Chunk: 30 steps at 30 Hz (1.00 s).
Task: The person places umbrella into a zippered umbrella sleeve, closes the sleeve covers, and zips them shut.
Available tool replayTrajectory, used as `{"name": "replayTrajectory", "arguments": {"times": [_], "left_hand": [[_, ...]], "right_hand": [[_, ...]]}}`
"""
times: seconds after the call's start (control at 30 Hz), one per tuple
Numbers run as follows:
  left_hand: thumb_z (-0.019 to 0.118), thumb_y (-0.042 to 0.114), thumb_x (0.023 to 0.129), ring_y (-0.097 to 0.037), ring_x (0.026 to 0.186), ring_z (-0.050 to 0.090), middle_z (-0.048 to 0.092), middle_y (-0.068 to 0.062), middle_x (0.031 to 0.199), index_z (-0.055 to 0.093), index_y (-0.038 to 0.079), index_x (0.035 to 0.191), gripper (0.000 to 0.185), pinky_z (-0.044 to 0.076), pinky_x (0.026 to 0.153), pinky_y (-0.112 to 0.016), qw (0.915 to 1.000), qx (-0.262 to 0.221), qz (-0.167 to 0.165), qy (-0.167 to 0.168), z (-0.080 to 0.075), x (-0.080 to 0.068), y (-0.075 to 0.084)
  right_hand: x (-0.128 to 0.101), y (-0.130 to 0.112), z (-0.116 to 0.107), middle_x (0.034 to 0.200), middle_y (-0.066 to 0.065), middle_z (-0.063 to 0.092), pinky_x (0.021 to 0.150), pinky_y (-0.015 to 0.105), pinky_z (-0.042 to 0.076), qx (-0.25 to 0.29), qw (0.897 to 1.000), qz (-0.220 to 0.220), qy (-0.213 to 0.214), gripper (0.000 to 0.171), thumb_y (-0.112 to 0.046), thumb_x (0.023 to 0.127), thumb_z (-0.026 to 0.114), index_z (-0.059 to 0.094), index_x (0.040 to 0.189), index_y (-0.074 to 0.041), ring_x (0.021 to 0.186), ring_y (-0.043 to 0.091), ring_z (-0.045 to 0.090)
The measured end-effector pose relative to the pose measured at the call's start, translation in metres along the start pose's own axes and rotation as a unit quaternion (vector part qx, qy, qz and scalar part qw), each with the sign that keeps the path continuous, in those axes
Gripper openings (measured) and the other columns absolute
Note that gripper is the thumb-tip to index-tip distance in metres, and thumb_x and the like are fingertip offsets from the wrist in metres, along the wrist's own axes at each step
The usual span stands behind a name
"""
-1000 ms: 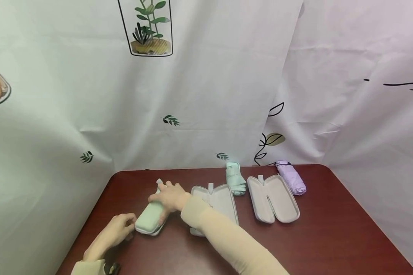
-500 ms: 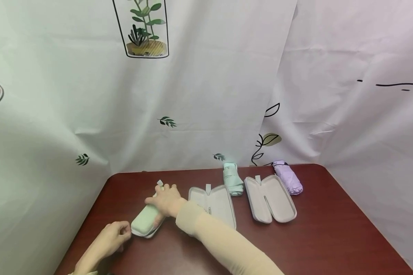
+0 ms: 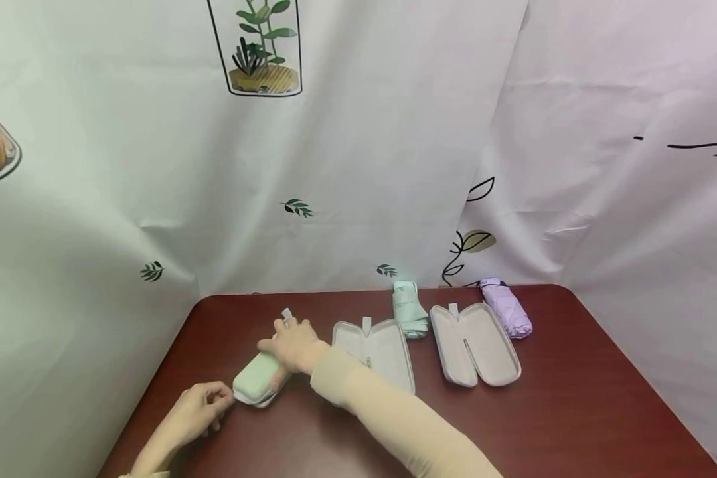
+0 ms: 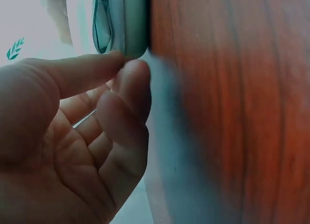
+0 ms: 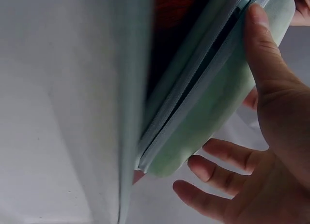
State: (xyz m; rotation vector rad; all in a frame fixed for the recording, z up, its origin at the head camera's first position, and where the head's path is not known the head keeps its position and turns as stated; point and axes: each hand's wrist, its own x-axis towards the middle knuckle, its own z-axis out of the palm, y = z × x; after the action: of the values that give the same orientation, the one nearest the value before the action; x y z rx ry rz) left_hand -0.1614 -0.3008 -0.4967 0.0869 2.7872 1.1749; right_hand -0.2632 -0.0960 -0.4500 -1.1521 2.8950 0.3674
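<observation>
A pale green zip case (image 3: pixel 258 376) lies slanted at the left of the table. My right hand (image 3: pixel 294 344) holds it from above, thumb along the near side and fingers across the far end. In the right wrist view the case's zipper (image 5: pixel 191 86) runs partly unzipped along its edge, with the thumb pressed on it. At the near left corner my left hand (image 3: pixel 198 413) pinches with thumb and index finger. The left wrist view shows that pinch at the zipper's end, the pull itself hidden by the fingertips. Folded pale fabric (image 4: pixel 101 25) shows in the case's gap.
An unzipped pale case (image 3: pixel 390 358) lies flat right of my hand, partly under my right sleeve (image 3: pixel 388 411). Another unzipped case (image 3: pixel 488 348) is farther right. Behind them are a folded mint umbrella (image 3: pixel 409 311) and a folded lilac umbrella (image 3: pixel 505 311). A patterned curtain (image 3: pixel 358 166) borders the table.
My left hand has gone from loosely curled beside the case to pinching at its near corner, and sits slightly lower. The right hand keeps its hold; the case has shifted only slightly.
</observation>
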Motion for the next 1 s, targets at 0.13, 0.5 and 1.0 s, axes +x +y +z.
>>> {"name": "replayTrajectory", "arguments": {"times": [0.13, 0.5, 1.0], "left_hand": [[0.068, 0.013, 0.089, -0.016, 0.043, 0.052, 0.056, 0.001, 0.057, 0.066, 0.011, 0.083, 0.007, 0.044, 0.041, -0.03, 0.9993, 0.03, -0.006, 0.02, 0.002, 0.005, 0.005], [0.069, 0.01, 0.087, -0.014, 0.051, 0.055, 0.058, 0.003, 0.058, 0.07, 0.012, 0.082, 0.005, 0.043, 0.045, -0.031, 0.9956, 0.077, -0.024, 0.046, 0.005, 0.014, 0.018], [0.07, 0.009, 0.081, -0.011, 0.045, 0.051, 0.051, 0.008, 0.047, 0.068, 0.017, 0.071, 0.013, 0.036, 0.046, -0.026, 0.9948, 0.092, -0.006, 0.043, 0.014, -0.01, 0.033]], "right_hand": [[-0.002, 0.008, -0.002, 0.116, -0.008, 0.048, 0.078, 0.03, 0.043, 0.023, 0.998, -0.057, 0.013, 0.082, -0.074, 0.057, 0.076, 0.053, 0.131, -0.048, 0.104, 0.014, 0.046], [-0.004, 0.011, 0.005, 0.127, -0.014, 0.048, 0.092, 0.027, 0.038, -0.016, 0.988, -0.154, 0.0, 0.089, -0.045, 0.068, 0.087, 0.037, 0.141, -0.04, 0.111, 0.013, 0.046], [-0.002, -0.012, 0.013, 0.136, -0.014, 0.04, 0.102, 0.03, 0.031, -0.055, 0.995, -0.081, -0.009, 0.085, -0.06, 0.078, 0.072, 0.026, 0.147, -0.042, 0.126, 0.014, 0.036]]}}
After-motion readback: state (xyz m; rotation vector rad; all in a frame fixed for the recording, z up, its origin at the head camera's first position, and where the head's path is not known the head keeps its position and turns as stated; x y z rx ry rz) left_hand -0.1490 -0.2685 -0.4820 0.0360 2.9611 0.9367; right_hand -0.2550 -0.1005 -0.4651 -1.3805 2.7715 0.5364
